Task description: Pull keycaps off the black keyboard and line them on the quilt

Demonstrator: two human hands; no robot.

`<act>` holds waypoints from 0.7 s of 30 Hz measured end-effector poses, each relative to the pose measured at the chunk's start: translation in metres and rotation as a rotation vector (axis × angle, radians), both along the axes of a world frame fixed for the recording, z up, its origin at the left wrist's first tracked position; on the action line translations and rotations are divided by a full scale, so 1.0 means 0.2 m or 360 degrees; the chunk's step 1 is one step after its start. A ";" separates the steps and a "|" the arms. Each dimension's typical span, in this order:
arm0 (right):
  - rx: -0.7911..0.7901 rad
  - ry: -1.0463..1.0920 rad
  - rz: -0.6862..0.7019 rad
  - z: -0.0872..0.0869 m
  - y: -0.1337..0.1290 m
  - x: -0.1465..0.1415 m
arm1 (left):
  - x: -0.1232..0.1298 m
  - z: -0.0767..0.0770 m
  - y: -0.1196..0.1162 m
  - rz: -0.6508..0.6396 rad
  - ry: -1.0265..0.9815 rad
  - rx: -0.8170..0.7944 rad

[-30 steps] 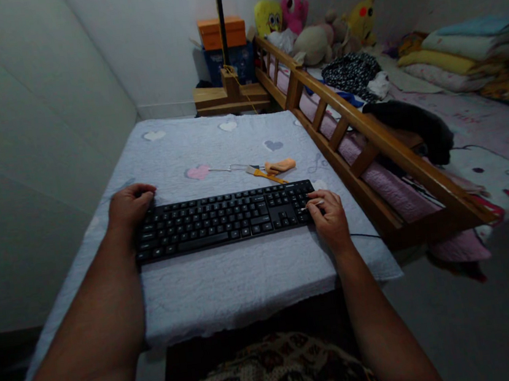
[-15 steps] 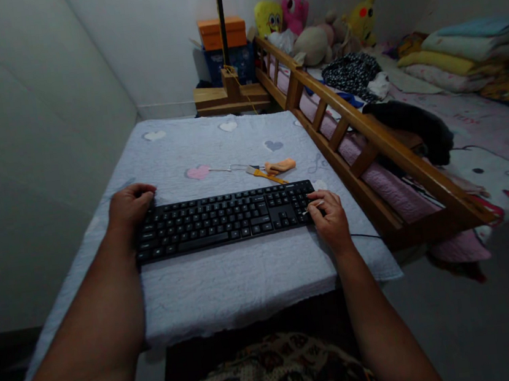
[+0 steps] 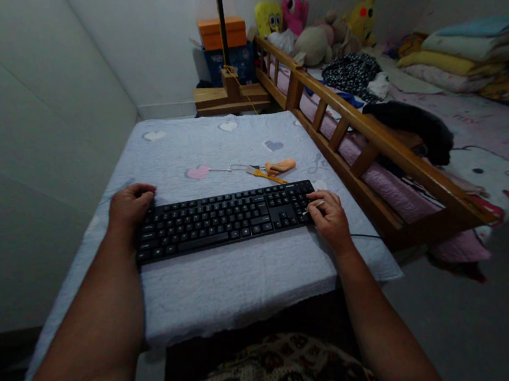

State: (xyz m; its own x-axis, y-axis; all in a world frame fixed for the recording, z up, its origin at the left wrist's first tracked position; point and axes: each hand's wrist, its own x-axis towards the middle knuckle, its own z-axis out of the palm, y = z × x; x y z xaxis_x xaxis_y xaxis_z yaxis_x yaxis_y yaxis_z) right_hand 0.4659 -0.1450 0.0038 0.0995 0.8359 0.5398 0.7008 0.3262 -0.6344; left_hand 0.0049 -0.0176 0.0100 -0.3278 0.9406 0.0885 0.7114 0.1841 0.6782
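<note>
A black keyboard (image 3: 221, 222) lies across the cloth-covered table in front of me. At its left end, my left hand (image 3: 130, 204) is closed, fingers curled together against the upper corner. My right hand (image 3: 330, 213) pinches a thin white stick (image 3: 311, 208) that looks like a cotton swab. Its tip points left over the number pad, touching or just above the keys. Behind the keyboard lie a small flat brush (image 3: 265, 175) with a yellow-orange handle, a light orange lumpy object (image 3: 280, 166), a thin wire loop tool (image 3: 240, 167) and another thin pale stick (image 3: 219, 169).
A pale quilted cloth with hearts (image 3: 175, 151) covers the table. Along the right side runs a wooden bed rail (image 3: 347, 117), with bedding and plush toys (image 3: 313, 44) beyond it. An orange box (image 3: 222, 33) and a wooden post base (image 3: 232, 94) stand behind. The keyboard's cable (image 3: 366, 236) trails right.
</note>
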 end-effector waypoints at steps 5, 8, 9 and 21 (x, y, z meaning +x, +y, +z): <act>0.0011 0.0000 0.0014 0.00 0.00 -0.01 | 0.01 0.01 0.00 -0.0010 -0.0029 0.0004; -0.0008 -0.0001 0.0028 0.00 0.00 -0.01 | 0.01 0.01 0.00 -0.0006 -0.0031 -0.0002; -0.0012 -0.0001 0.0028 0.00 0.00 -0.02 | 0.01 0.01 0.00 -0.0004 -0.0030 -0.0002; -0.0011 -0.0033 0.0046 0.00 -0.01 -0.02 | 0.01 0.01 0.00 0.0017 -0.0021 -0.0021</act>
